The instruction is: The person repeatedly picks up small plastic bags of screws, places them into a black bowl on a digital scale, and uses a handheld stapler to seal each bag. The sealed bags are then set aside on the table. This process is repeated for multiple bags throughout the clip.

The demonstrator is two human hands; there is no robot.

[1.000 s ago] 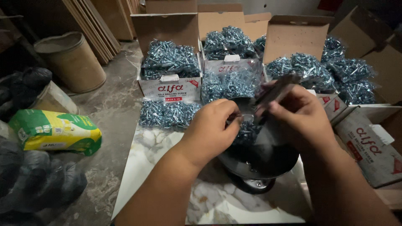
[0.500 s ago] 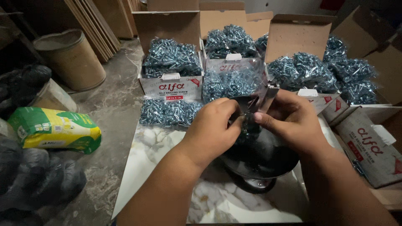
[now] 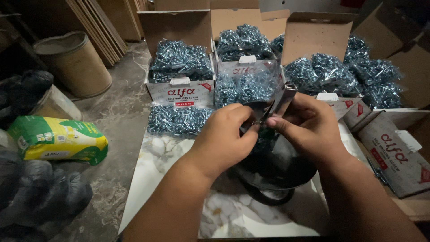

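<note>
My left hand (image 3: 224, 139) pinches the folded top of a small clear plastic bag of blue-grey screws (image 3: 265, 140). My right hand (image 3: 309, 130) grips a metal stapler (image 3: 283, 99), its jaws at the bag's folded top, right beside my left fingertips. The bag hangs into a black round pan (image 3: 277, 172) that stands on a white marble slab (image 3: 161, 166). Most of the bag is hidden behind my hands.
Open cardboard boxes (image 3: 179, 92) heaped with bagged screws line the far side, and one loose bag of screws (image 3: 177, 120) lies before them. More boxes (image 3: 394, 152) sit at right. A fibre drum (image 3: 74, 65), a green-yellow sack (image 3: 58, 140) and black bags (image 3: 40, 192) are at left.
My right hand has brought the stapler in from a raised, blurred position to the bag's top. Both hands have since stayed nearly still over the pan.
</note>
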